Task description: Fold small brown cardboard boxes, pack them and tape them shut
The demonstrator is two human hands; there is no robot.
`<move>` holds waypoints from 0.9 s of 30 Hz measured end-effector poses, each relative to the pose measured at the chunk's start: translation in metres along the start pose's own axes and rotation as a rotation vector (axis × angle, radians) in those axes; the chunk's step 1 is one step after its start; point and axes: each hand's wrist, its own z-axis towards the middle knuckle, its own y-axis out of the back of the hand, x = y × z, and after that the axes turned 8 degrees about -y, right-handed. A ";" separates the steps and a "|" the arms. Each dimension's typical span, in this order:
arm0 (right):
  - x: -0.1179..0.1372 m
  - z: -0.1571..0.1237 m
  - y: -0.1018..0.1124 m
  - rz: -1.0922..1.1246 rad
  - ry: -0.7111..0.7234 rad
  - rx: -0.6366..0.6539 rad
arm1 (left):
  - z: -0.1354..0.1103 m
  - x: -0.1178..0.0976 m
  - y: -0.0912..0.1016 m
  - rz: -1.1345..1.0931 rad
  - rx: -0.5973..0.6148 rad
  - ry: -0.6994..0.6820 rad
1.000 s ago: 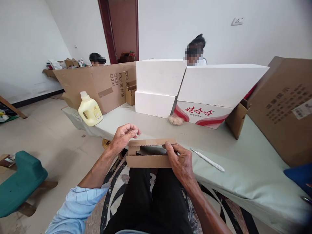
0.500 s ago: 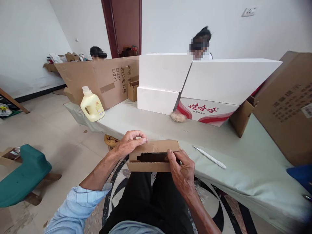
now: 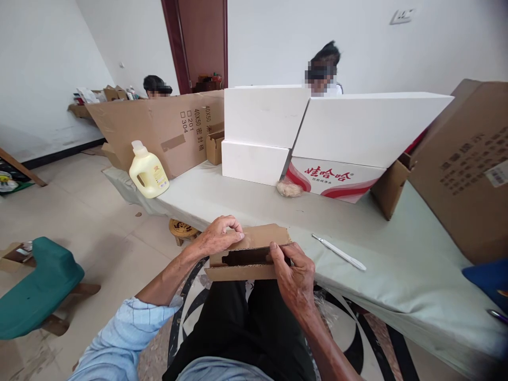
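A small brown cardboard box [image 3: 242,272] with its top open is held above my lap, at the table's front edge. My right hand [image 3: 296,272] grips its right end, thumb on the upper edge and fingers bent over the side. The raised far flap [image 3: 264,234] leans toward the table. Over the flap's left part is my left hand [image 3: 220,235], thumb and forefinger pinched together. Whatever lies between those fingertips is too small to make out. To the right of the box, a white-handled scalpel [image 3: 339,252] lies on the table.
On the cloth-covered table [image 3: 238,198] stand a yellow jug [image 3: 148,169], a large carton [image 3: 159,132], stacked white boxes [image 3: 265,116] and a small clear bag [image 3: 289,189]. Another carton [image 3: 448,180] is at right. Two people sit behind the boxes. A green stool [image 3: 43,286] is at left.
My left hand has shifted slightly right and down, its thumb now over the flap. The right hand keeps its grip on the box. The view has moved very slightly.
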 end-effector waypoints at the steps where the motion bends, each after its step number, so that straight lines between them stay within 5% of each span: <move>1: 0.000 0.000 0.000 -0.003 -0.005 0.002 | 0.000 0.001 -0.001 0.005 -0.006 -0.015; 13: 0.001 0.000 0.001 0.001 -0.005 0.001 | -0.001 -0.002 -0.004 0.115 -0.013 -0.041; 18: 0.003 -0.002 0.001 0.004 0.000 0.010 | -0.006 0.002 -0.005 0.242 -0.096 -0.226; 21: 0.002 -0.004 0.002 -0.007 -0.005 0.008 | -0.011 0.000 -0.004 0.273 -0.009 -0.347; 27: -0.002 -0.009 0.002 -0.016 0.013 -0.004 | -0.020 -0.010 -0.006 0.352 0.056 -0.369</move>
